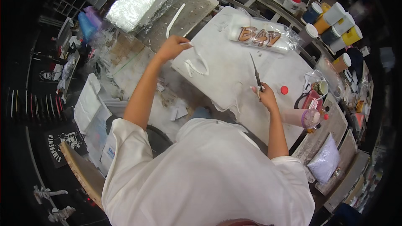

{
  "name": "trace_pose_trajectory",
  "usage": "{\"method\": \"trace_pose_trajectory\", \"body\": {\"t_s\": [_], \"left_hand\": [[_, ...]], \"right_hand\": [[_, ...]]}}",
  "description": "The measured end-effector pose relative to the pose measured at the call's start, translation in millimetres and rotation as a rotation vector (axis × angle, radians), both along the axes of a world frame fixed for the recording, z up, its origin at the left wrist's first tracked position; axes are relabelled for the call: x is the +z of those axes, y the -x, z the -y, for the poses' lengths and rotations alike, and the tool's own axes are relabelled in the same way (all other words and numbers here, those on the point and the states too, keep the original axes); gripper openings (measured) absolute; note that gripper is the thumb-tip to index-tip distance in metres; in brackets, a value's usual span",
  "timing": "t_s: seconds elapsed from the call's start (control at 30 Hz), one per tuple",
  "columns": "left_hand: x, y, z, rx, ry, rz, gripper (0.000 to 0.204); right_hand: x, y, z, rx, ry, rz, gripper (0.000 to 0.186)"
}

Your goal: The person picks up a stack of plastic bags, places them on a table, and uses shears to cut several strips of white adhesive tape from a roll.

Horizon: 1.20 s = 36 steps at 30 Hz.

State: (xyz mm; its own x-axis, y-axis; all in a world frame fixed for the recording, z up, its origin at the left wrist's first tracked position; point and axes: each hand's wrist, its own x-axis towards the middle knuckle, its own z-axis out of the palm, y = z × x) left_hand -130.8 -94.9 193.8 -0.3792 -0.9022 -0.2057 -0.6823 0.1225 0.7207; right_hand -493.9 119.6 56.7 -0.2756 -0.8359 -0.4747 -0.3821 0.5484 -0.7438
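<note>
My left hand (172, 49) is closed in a pinch on the end of a thin white strip (204, 60). The strip curls down onto the white-covered table (226, 86), where it meets a short white offcut. To the right, my right hand (267, 96) grips a pair of scissors (256, 70) by the handles. Its long narrow blades point away from me, and the fingers partly hide the handles. A red cap (284, 89) lies just right of that hand. Beyond the scissors rests a clear plastic-wrapped white bundle (264, 35) with brown lettering.
A plastic-wrapped package (138, 2) and another white strip (175, 20) lie on a grey board at the far left. A pinkish bottle (299, 118) lies right of my forearm. Several paint tubs (335, 14) crowd the far right. A filled white bag (324, 159) sits at the near right.
</note>
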Motion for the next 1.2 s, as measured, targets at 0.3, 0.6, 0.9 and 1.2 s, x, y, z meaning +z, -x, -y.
{"method": "trace_pose_trajectory", "body": {"t_s": [0.3,0.6,0.9,1.2], "left_hand": [[-69.6,-12.1,66.4,-0.239,-0.118,-0.039,0.033],[-215.3,-48.2,75.0,-0.150,-0.105,0.023,0.034],[-253.7,-112.6,136.7,0.604,0.240,0.376,0.041],[-225.5,-91.8,138.4,0.663,-0.510,-0.858,0.024]], "right_hand": [[-41.3,-38.6,13.7,-0.175,0.182,-0.330,0.070],[-60.0,-106.4,24.6,-0.450,0.108,-0.365,0.079],[-55.1,-148.2,37.4,-0.583,0.033,-0.386,0.074],[-42.4,-154.9,47.0,-0.567,0.058,-0.361,0.062]]}}
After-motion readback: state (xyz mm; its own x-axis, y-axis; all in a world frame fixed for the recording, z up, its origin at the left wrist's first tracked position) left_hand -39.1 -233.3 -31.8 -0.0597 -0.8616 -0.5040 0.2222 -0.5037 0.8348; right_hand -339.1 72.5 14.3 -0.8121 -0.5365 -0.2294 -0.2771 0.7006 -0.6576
